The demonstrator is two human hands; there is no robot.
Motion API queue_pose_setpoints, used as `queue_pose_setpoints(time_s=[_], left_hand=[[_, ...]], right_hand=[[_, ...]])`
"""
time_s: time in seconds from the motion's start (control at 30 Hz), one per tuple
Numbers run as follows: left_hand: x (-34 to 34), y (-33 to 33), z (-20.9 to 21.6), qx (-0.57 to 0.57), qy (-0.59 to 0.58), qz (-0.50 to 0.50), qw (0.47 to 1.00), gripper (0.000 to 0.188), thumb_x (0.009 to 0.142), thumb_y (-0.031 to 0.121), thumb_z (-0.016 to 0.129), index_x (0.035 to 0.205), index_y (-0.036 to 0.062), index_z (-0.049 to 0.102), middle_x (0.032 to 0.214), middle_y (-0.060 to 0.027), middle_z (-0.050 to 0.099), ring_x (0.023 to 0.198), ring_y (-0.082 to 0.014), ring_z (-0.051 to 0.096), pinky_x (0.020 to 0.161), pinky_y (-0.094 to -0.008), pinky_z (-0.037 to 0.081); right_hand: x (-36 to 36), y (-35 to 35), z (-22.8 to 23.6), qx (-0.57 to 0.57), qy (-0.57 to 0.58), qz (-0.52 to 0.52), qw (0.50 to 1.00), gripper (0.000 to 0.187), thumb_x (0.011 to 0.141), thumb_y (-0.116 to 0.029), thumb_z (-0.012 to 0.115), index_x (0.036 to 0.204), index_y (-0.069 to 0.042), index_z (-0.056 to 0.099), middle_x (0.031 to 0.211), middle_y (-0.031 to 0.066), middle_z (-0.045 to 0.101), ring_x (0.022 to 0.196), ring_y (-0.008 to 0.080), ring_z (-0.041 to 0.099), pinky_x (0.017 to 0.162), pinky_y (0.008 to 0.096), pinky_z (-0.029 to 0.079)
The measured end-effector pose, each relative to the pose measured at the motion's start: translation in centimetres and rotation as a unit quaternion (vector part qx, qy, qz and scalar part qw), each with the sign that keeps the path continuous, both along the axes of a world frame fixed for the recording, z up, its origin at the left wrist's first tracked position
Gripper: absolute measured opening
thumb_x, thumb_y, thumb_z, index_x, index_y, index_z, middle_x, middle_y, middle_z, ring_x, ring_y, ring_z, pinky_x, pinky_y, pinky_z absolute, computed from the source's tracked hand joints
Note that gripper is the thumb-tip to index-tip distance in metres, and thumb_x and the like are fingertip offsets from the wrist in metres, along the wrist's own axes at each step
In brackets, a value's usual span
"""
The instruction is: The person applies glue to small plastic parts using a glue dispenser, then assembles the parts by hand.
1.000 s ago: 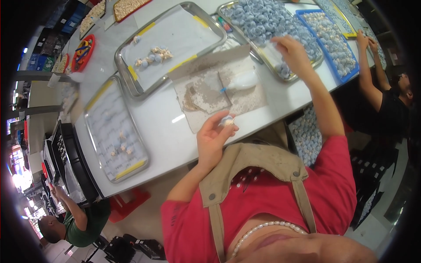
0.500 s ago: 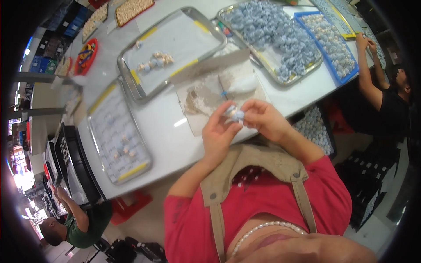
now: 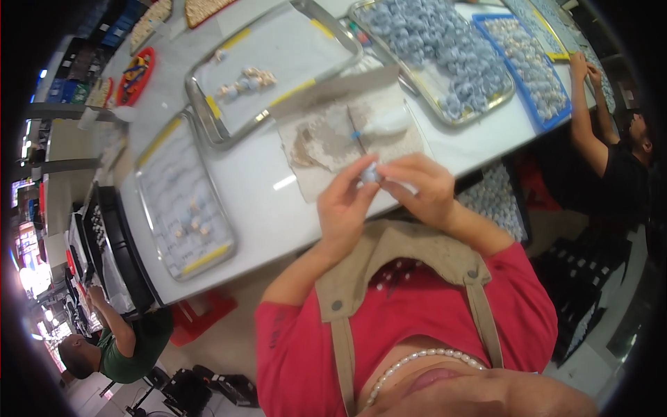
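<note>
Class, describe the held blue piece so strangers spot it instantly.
Find the white table; at its near edge, mid-picture, the left hand and right hand meet. Between them is a small blue piece, held, unlike those heaped in the metal tray.

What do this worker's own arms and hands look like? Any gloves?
No gloves: the left hand and right hand are bare, like the forearms. Short red sleeves cover the upper arms, with small dark marks on the left one. No watch shows.
</note>
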State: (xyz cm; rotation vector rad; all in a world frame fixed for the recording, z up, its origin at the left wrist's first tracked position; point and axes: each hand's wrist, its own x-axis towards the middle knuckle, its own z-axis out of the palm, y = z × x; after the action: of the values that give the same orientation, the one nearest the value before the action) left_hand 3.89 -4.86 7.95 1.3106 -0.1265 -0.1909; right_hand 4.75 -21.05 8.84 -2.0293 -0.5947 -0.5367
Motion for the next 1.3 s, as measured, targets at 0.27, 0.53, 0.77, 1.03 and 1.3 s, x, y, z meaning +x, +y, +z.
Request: queue_pose_setpoints(time_s=[0.27, 0.53, 0.77, 1.03, 1.3], left_hand=[[0.7, 0.4, 0.1, -0.037, 0.025, -0.005, 0.999, 0.035, 0.085, 0.004, 0.059, 0.118, -0.0028, 0.051, 0.106, -0.0081, 0.058, 0.084, -0.0098, 0.054, 0.075, -0.0218, 0.045], [1.3, 1.2, 1.9, -0.01, -0.051, -0.018, 0.998, 0.032, 0.085, 0.002, 0.058, 0.116, -0.0025, 0.052, 0.107, -0.0075, 0.059, 0.081, -0.009, 0.054, 0.071, -0.0211, 0.044], [1.7, 1.8, 2.6, -0.015, -0.107, -0.054, 0.993, 0.037, 0.083, 0.004, 0.061, 0.119, -0.0002, 0.053, 0.109, -0.0082, 0.06, 0.091, -0.0106, 0.055, 0.077, -0.0222, 0.044], [1.8, 2.2, 2.3, 0.088, -0.227, -0.033, 0.969, 0.029, 0.082, 0.005, 0.062, 0.11, 0.0004, 0.058, 0.102, -0.0102, 0.064, 0.081, -0.0122, 0.06, 0.072, -0.0226, 0.046], [1.2, 2.2, 2.6, 0.086, -0.226, -0.045, 0.969, 0.024, 0.083, 0.002, 0.06, 0.107, 0.0001, 0.06, 0.102, -0.0108, 0.064, 0.088, -0.0131, 0.06, 0.075, -0.0224, 0.047]], right_hand=[[0.5, 0.4, 0.2, -0.02, -0.044, -0.017, 0.999, 0.028, 0.061, 0.001, 0.073, 0.088, -0.007, 0.067, 0.079, 0.0047, 0.063, 0.07, 0.0213, 0.059, 0.061, 0.0293, 0.047], [2.9, 0.2, 2.4, 0.105, 0.119, 0.037, 0.987, 0.043, 0.066, 0.003, 0.069, 0.107, -0.006, 0.061, 0.089, 0.0073, 0.064, 0.077, 0.0163, 0.06, 0.073, 0.0272, 0.047], [4.2, -0.5, 3.6, 0.114, 0.27, 0.234, 0.927, 0.04, 0.08, -0.005, 0.062, 0.12, -0.004, 0.053, 0.098, 0.0074, 0.063, 0.092, 0.0119, 0.059, 0.082, 0.0258, 0.047], [4.0, -0.1, 3.2, 0.149, 0.275, 0.282, 0.907, 0.035, 0.077, -0.008, 0.066, 0.111, -0.002, 0.058, 0.1, 0.0072, 0.064, 0.091, 0.0135, 0.06, 0.08, 0.0261, 0.047], [3.7, -0.4, 3.5, 0.117, 0.225, 0.279, 0.926, 0.036, 0.076, -0.016, 0.07, 0.107, -0.002, 0.061, 0.101, 0.0085, 0.065, 0.093, 0.0155, 0.061, 0.081, 0.0283, 0.048]])
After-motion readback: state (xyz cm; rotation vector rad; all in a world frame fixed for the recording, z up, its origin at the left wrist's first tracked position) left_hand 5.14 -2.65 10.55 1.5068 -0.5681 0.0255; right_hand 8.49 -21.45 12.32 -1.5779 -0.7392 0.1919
